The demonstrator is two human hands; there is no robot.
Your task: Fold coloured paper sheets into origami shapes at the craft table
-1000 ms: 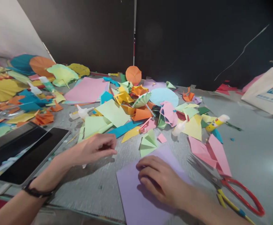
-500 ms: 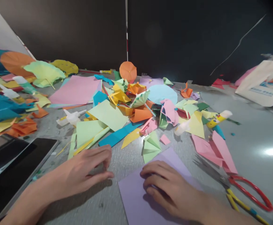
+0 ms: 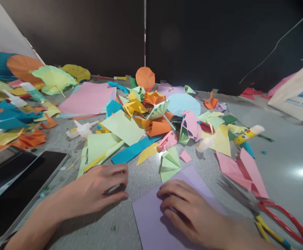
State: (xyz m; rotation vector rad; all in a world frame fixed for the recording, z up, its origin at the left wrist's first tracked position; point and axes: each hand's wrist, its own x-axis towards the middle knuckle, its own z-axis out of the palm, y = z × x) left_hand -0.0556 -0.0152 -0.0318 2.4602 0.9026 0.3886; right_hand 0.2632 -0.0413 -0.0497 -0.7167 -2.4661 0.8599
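Note:
A purple sheet of paper (image 3: pixel 147 211) lies at the near middle of the grey table. My right hand (image 3: pixel 186 208) rests on it with loosely curled fingers spread apart, gripping nothing. To the left of the sheet, my left hand (image 3: pixel 103 187) hovers low over the table, thumb and fingers apart with nothing between them. A folded light green paper (image 3: pixel 170 163) and a small pink paper piece (image 3: pixel 185 156) lie just beyond the purple sheet. Scissors (image 3: pixel 258 208) with red and yellow handles lie right of my right hand.
Coloured paper scraps and folded shapes (image 3: pixel 125 126) cover the table's middle. Two dark flat devices, one a phone or tablet (image 3: pixel 24 191), lie at the left. Glue bottles (image 3: pixel 84 129) and a yellow glue stick (image 3: pixel 249 134) sit among the paper. A cloth bag (image 3: pixel 297 93) stands far right, before a black wall.
The view has shifted slightly, so most things appear a little farther right. My left hand's fingers have moved slightly; my right hand stays on the purple sheet.

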